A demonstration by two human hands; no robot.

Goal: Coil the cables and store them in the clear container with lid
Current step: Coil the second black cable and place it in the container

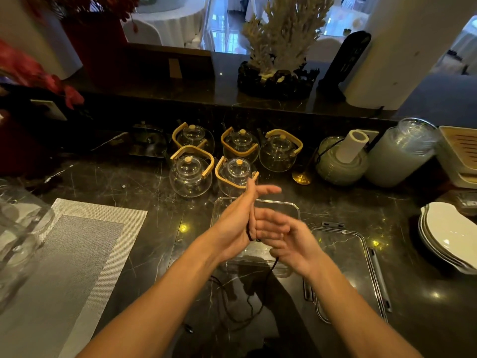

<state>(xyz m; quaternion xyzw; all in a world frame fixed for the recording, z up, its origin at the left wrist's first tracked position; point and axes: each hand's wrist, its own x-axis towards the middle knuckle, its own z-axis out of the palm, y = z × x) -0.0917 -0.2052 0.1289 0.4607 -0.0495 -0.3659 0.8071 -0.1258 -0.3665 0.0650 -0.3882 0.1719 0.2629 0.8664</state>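
A thin black cable trails over the dark marble counter near me and runs up to my hands. My left hand is held upright with its fingers mostly straight, and turns of the cable lie around its palm. My right hand is just to the right of it, blurred, with the cable pinched in its fingers. Both hands hover above the clear container, which stands open on the counter. Its clear lid with grey clips lies flat to the right of it.
Several glass teapots with wooden handles stand behind the container. A woven grey placemat lies at left, beside glassware. White plates are stacked at right, with jars and a gold spoon further back.
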